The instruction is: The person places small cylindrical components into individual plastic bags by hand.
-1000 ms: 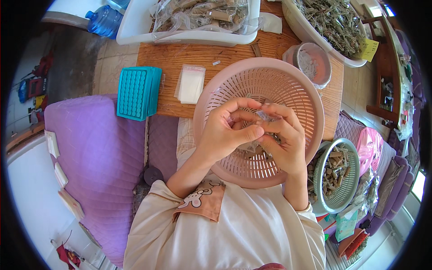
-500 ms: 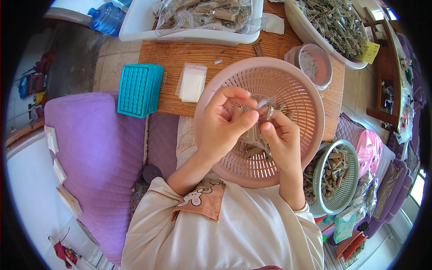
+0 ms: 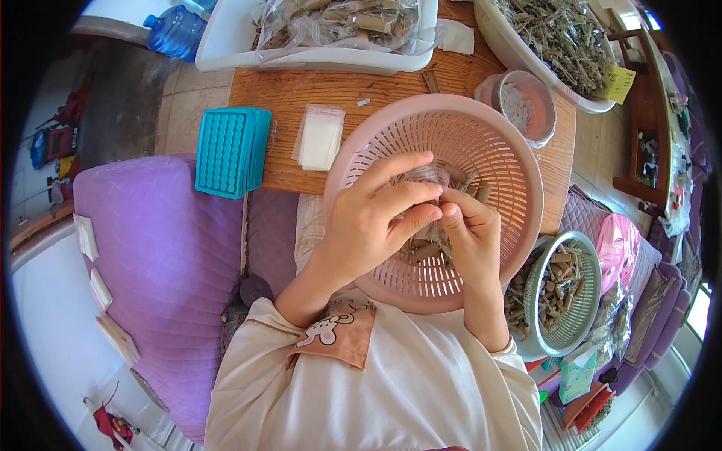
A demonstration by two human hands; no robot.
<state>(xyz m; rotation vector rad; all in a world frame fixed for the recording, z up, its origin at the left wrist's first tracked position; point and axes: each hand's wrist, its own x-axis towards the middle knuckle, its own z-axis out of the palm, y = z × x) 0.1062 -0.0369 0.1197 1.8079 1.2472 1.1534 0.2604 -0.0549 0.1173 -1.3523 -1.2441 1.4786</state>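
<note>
Both of my hands meet over a large pink slotted basket [image 3: 421, 302]. Between them is a small clear plastic bag [image 3: 430, 174], partly hidden by fingers. My left hand [image 3: 368, 214] pinches its edge with thumb and index finger, the other fingers arched over it. Close beside, my right hand [image 3: 475, 229] is closed on the bag too, thumb against index finger. Under the hands, brown stick-like pieces [image 3: 426, 252] and crumpled clear wrapping lie in the basket. What the bag contains cannot be made out.
Left of the basket are flat clear bags [image 3: 322, 139] and stacked teal trays [image 3: 229, 152]. A white bin [image 3: 301, 60] of wrapped brown pieces stands behind. At right are a small tub [image 3: 543, 113], a basin of dried stalks [image 3: 553, 45] and a green basket [image 3: 594, 289].
My left hand has tipped over toward the right hand, its fingers now reaching across the bag's top. The bag has turned and sits more hidden between the fingers.
</note>
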